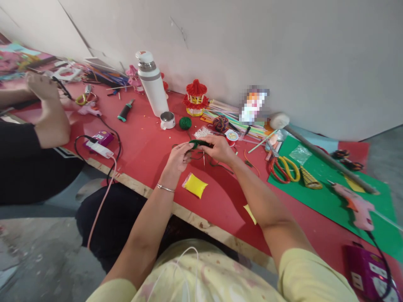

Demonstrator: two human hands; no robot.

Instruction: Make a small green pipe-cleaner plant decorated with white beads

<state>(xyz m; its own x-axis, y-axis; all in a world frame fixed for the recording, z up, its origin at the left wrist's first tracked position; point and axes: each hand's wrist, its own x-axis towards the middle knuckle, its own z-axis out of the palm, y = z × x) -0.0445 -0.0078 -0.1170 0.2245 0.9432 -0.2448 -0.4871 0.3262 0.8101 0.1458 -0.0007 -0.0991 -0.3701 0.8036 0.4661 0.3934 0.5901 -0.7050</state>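
My left hand (180, 156) and my right hand (219, 147) meet above the red tabletop, fingers pinched on a small dark green yarn piece (195, 144). From it a strand leads back to a green yarn ball (185, 123). A thin, shiny needle-like thing (204, 160) hangs below the right fingers; what it is attached to is hidden. Just behind the hands is a pile of clear beads (203, 132). In front of them lies a yellow packet (195, 185). A second yellow piece (250, 214) is partly covered by my right forearm.
A white thermos (153, 90) and metal cup (167, 120) stand behind. Red-handled scissors (278, 171), a mallet (279, 121) and a pink glue gun (354, 205) lie right. At left, a co-worker's arm (52, 113) rests near a purple power box (99, 140) and cables.
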